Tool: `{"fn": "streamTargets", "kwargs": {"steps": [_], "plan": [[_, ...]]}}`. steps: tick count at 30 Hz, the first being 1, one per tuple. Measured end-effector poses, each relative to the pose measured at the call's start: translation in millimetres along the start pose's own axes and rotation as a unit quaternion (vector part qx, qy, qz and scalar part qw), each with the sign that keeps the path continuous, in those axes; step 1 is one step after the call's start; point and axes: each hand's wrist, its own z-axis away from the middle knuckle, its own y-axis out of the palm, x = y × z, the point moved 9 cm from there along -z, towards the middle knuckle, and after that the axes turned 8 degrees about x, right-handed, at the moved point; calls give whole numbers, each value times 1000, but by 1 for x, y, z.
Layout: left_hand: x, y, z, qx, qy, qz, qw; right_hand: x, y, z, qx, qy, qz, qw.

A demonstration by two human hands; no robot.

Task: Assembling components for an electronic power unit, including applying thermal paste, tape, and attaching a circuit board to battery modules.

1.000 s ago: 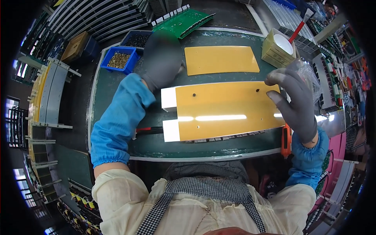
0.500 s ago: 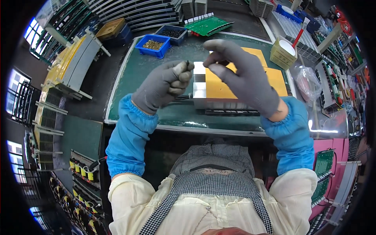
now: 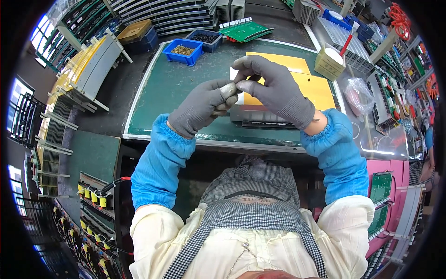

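Both my hands wear grey gloves and meet above the workbench. My left hand (image 3: 204,102) is closed in a pinch, thumb against the curled fingers; what lies between its tips is hidden. The thumb and fingers of my right hand (image 3: 276,90) are also bent into a pinch, touching or nearly touching the left fingertips. Whatever they hold is too small to make out. Beneath and behind the hands, a boxy metal unit with a yellow top panel (image 3: 320,90) rests on the bench, partly covered by my right hand.
On the green workbench (image 3: 162,102), a blue bin (image 3: 184,59) of small brass-coloured parts stands at the far left, beside a bin of black parts (image 3: 204,37). A green circuit board (image 3: 246,30) lies at the back edge. At right are a cardboard box (image 3: 329,65) and a clear plastic bag (image 3: 358,94).
My hands have come together; the right fingertips now meet the left ones. The small dark piece that stuck up from my left fingertips no longer shows.
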Motion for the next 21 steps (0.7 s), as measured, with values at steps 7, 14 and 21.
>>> {"fn": "streamTargets", "kwargs": {"steps": [7,14,21], "plan": [[25,-49,3,-85,91,375,919,-30,-31,16,11,76,132,988],[39,-44,12,-40,123,427,895,-52,-16,30,59,113,169,977],[47,-36,20,-81,135,417,895,-51,-13,32,50,129,238,961]]}}
